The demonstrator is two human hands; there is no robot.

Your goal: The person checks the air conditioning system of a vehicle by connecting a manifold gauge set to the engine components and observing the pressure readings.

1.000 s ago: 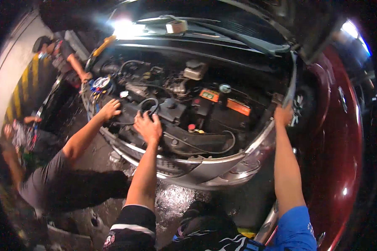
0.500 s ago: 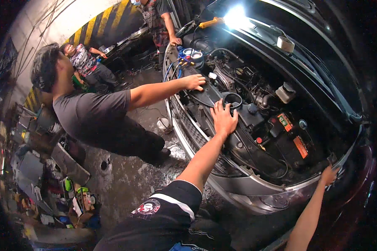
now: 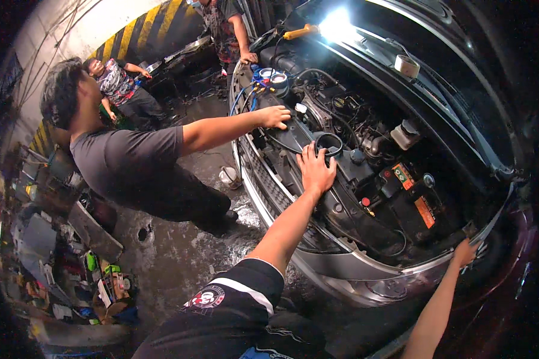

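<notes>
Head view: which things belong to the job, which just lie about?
Seemingly part of the job: engine bay; black ring at the left hand; car's edge at the right hand; gauge set; lit lamp.
Seemingly lying about: tape-like roll; floor clutter.

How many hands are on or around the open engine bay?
4: your left hand at the black ring, your right hand at far right, a co-worker's hand left of the ring, and another person's hand beyond the gauges. More could be hidden.
</notes>
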